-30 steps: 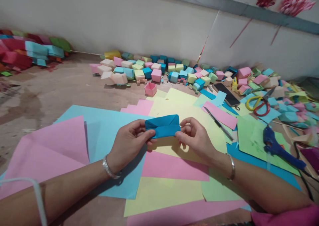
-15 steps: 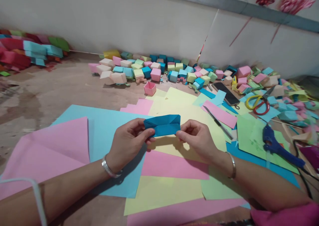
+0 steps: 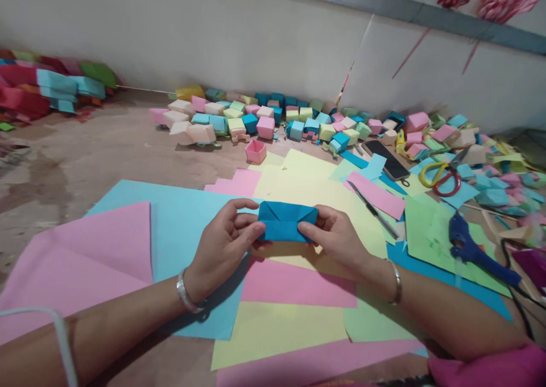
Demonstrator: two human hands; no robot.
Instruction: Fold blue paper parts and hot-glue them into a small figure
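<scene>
A folded piece of blue paper point(image 3: 284, 229) is held up between both hands, its creased flaps facing me. My left hand point(image 3: 232, 231) pinches its left end, thumb on the front face and other fingers curled behind or above. At the opposite end, my right hand point(image 3: 336, 233) grips the paper with the thumb pressed on its lower right front. Below lie yellow point(image 3: 311, 185), pink point(image 3: 298, 284) and light blue point(image 3: 187, 216) sheets. A small open pink paper box point(image 3: 256, 151) stands beyond the hands.
Many folded paper boxes point(image 3: 265, 127) line the wall. To the right lie a craft knife point(image 3: 373, 209), a phone point(image 3: 387, 159), scissors point(image 3: 443, 177) and a blue glue gun point(image 3: 478, 253) with its cord. A white cable point(image 3: 63, 336) crosses the lower left.
The blue paper has shifted slightly right and down and is more level. My right hand, earlier at its edge, now has its thumb over the front face.
</scene>
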